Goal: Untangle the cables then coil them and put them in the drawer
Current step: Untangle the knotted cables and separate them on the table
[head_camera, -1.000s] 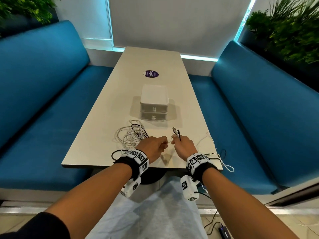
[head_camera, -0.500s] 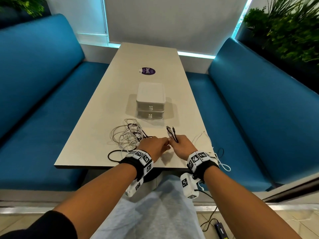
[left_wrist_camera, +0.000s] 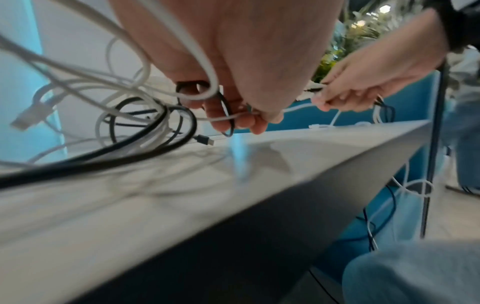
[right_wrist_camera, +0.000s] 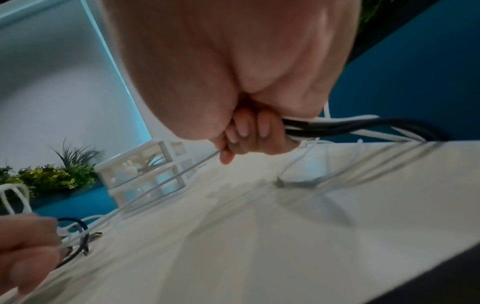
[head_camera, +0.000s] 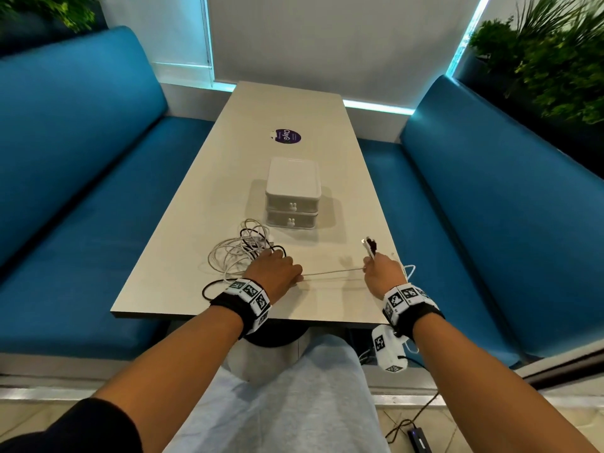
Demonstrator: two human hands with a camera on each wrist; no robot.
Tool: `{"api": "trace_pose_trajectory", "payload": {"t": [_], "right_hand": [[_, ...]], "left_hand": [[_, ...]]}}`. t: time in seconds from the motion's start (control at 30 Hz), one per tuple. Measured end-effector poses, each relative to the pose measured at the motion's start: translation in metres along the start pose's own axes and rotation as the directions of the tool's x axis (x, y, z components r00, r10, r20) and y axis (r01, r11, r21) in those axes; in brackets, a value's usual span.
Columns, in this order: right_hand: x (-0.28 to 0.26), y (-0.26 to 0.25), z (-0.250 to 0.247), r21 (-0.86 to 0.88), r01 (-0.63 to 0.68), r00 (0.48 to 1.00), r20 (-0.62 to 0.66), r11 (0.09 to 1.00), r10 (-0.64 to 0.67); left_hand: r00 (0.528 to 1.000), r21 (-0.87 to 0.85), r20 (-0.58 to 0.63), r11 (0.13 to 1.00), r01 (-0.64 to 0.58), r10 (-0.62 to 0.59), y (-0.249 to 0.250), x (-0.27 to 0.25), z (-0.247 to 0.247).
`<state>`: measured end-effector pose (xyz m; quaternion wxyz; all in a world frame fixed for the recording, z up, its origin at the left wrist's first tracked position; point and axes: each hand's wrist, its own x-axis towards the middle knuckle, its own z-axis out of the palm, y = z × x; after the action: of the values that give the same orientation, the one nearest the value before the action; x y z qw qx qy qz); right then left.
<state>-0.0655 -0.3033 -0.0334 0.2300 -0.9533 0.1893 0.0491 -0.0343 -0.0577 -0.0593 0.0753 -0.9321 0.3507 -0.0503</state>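
A tangle of white and black cables (head_camera: 240,253) lies on the table's near left. My left hand (head_camera: 277,271) rests at its right edge and pinches a white cable (left_wrist_camera: 226,118), with a black loop (left_wrist_camera: 226,115) over its fingers. That white cable (head_camera: 333,273) runs taut across to my right hand (head_camera: 380,271), which grips a bundle of black and white cables (right_wrist_camera: 324,126); their plug ends (head_camera: 369,246) stick up above the fist. More cable (head_camera: 408,271) trails off the table's right edge. A small white two-drawer box (head_camera: 292,196) stands mid-table, both drawers closed.
The beige table (head_camera: 294,119) carries a purple sticker (head_camera: 287,136) beyond the box. Blue benches (head_camera: 81,178) flank it on both sides. Plants (head_camera: 549,57) stand behind the right bench. A black adapter (head_camera: 420,438) with its lead lies on the floor by my right knee.
My right hand has pulled away to the right with the cable ends, and my left hand stayed by the tangle, so a white cable now stretches taut between them.
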Motion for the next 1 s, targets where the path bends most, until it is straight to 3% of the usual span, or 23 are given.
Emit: {"api": "trace_pose_trajectory", "payload": {"t": [0.1,0.2,0.4,0.63,0.8,1.0], "right_hand": [[-0.003,-0.006,-0.004,0.13,0.016,0.999,-0.045,0.991,-0.01],[-0.012,-0.029,-0.006,0.253,0.112,0.993,-0.049,0.961,-0.103],[-0.023,-0.059,0.014,0.184,0.359,0.928,0.035,0.915,-0.371],[-0.031,-0.069,0.03,0.303,0.393,0.881,0.145,0.868,-0.45],[-0.029,-0.059,0.03,0.046,0.493,0.836,0.252,0.869,-0.487],[-0.019,-0.036,0.016,-0.386,0.441,0.897,0.191,0.81,-0.398]], "left_hand": [[1.0,0.096,0.015,0.995,-0.012,0.01,0.011,-0.002,-0.001],[0.997,0.058,0.011,0.996,-0.071,0.071,0.025,-0.001,0.001],[0.996,0.052,0.037,0.995,-0.085,0.083,0.032,-0.003,-0.007],[0.999,0.044,0.021,0.998,-0.036,0.035,0.026,0.001,-0.004],[1.0,0.041,-0.012,0.999,-0.005,0.006,0.019,0.002,-0.003],[0.998,0.019,-0.027,0.998,0.061,-0.06,0.002,-0.005,-0.011]]}}
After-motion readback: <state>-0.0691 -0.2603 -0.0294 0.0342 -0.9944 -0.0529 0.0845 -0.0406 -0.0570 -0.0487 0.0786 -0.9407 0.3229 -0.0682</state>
